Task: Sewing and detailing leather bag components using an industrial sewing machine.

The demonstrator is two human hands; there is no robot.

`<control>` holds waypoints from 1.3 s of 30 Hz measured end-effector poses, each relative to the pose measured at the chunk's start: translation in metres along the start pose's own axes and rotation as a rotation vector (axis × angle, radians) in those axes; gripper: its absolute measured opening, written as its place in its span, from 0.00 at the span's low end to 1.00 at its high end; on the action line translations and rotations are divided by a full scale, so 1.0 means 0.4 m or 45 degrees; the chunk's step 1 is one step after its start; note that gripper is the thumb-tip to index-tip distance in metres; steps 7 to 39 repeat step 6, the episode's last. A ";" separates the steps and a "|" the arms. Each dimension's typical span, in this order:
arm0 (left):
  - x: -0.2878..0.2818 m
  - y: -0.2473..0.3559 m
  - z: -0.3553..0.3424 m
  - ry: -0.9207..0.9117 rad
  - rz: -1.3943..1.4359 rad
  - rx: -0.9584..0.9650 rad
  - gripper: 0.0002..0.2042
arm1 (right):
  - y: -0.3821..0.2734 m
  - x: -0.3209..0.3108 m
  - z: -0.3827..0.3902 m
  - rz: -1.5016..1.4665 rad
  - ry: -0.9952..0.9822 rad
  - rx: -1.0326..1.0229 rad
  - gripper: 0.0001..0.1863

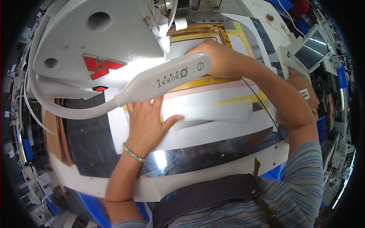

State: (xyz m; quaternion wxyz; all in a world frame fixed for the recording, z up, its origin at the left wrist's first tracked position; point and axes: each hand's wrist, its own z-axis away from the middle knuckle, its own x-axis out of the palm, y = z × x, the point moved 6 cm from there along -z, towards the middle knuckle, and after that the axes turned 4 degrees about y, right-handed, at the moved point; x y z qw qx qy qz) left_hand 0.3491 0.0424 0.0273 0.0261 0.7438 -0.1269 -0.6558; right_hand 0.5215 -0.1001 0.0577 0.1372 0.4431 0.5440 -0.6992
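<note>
My left hand (146, 123) lies flat on the white sheet (178, 138), thumb held away from the other fingers; some of its fingertips are under the lamp handle. A beaded bracelet (134, 152) circles that wrist. Farther off, my right hand (219, 57) bends over a yellow-brown rectangular frame (225, 35). The grey lamp (163, 79) covers its fingers, so their grip is hidden. Between my hands and the near edge, a translucent whitish strip (224, 113) rests across the sheet, close to my left thumb. Yellow and pink tape (186, 92) borders the frame's near side.
A big light-grey sewing machine head (95, 41) with a red emblem overhangs the left side. Its curved lamp neck (68, 114) crosses the view. Shiny dark plate (197, 155) edges the work surface. A small screen (313, 47) and brown cardboard (304, 91) stand right.
</note>
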 end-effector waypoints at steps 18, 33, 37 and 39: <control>0.001 -0.003 -0.002 -0.040 -0.001 -0.019 0.47 | -0.096 -0.156 0.209 -0.097 0.199 -0.144 0.19; 0.001 -0.003 -0.002 -0.040 -0.001 -0.019 0.47 | -0.096 -0.156 0.209 -0.097 0.199 -0.144 0.19; 0.001 -0.003 -0.002 -0.040 -0.001 -0.019 0.47 | -0.096 -0.156 0.209 -0.097 0.199 -0.144 0.19; 0.001 -0.003 -0.002 -0.040 -0.001 -0.019 0.47 | -0.096 -0.156 0.209 -0.097 0.199 -0.144 0.19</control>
